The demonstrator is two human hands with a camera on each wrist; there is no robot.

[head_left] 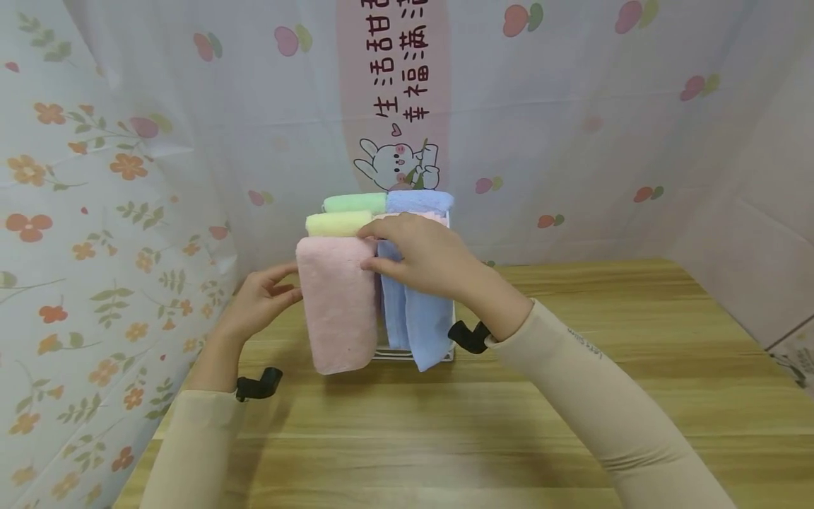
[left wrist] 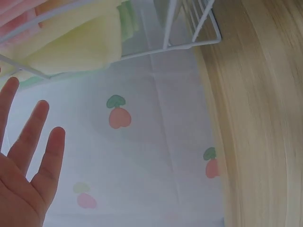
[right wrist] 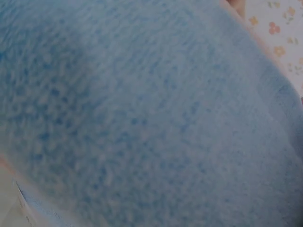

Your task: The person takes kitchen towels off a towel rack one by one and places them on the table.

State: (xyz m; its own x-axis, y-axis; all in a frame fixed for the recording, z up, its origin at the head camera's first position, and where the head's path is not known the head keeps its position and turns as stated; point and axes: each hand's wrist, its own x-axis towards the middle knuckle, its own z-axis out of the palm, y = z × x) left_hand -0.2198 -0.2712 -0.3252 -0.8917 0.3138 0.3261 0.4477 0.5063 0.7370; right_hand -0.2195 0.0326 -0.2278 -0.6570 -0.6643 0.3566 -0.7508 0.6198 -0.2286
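Observation:
A folded pink towel [head_left: 337,304] hangs at the front left of a white wire rack [head_left: 448,353]. Over its top right corner, my right hand [head_left: 422,254] pinches the cloth, thumb on the front face and forefinger at the top edge. That hand hides the top of the blue towel [head_left: 429,325] hanging alongside. My left hand [head_left: 263,297] is at the pink towel's left edge; in the left wrist view its fingers [left wrist: 49,156] are straight and spread, below the rack wires. Blue cloth fills the right wrist view, where the right hand's grip is hidden.
Behind the front towels, the rack holds a yellow towel [head_left: 337,224], a green towel [head_left: 356,203], a second blue towel [head_left: 420,201] and more pink cloth. It stands on a wooden table [head_left: 407,438] against a printed curtain [head_left: 559,141]. Another flowered curtain [head_left: 95,247] borders the left.

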